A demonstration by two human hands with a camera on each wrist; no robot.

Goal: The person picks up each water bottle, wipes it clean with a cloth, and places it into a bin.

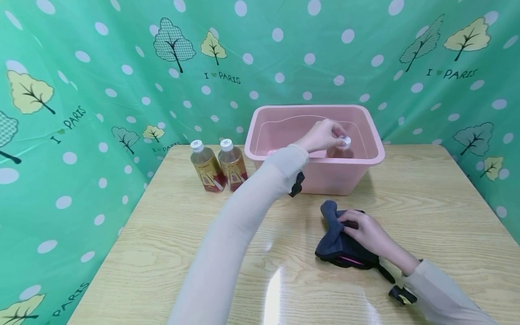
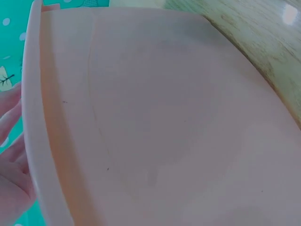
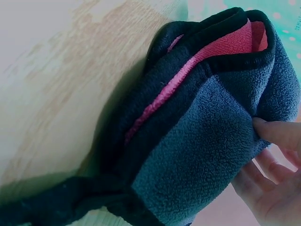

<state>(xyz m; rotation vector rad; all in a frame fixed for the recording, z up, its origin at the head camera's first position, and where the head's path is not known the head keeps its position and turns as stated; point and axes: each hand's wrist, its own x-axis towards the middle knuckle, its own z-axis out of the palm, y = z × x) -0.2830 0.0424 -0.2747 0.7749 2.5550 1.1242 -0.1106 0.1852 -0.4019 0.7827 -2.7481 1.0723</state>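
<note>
My left hand (image 1: 322, 135) reaches over the rim of a pink plastic tub (image 1: 317, 174) and grips the white cap of a bottle (image 1: 340, 152) inside it. In the left wrist view the tub's outer wall (image 2: 155, 108) fills most of the picture, and only part of the hand shows beyond the rim. On the table in front of the tub lies a folded dark grey cloth (image 1: 333, 237) with black edging and a pink inner side. The thumb and fingers of my right hand (image 3: 273, 179) pinch a fold of it. The bottle's lower part is hidden by the tub wall.
Two bottles (image 1: 233, 164) with white caps and amber-red contents stand upright on the wooden table (image 1: 162, 253), left of the tub. Something pink (image 1: 271, 152) shows inside the tub at its left. A green dotted curtain (image 1: 284, 58) hangs behind and at both sides.
</note>
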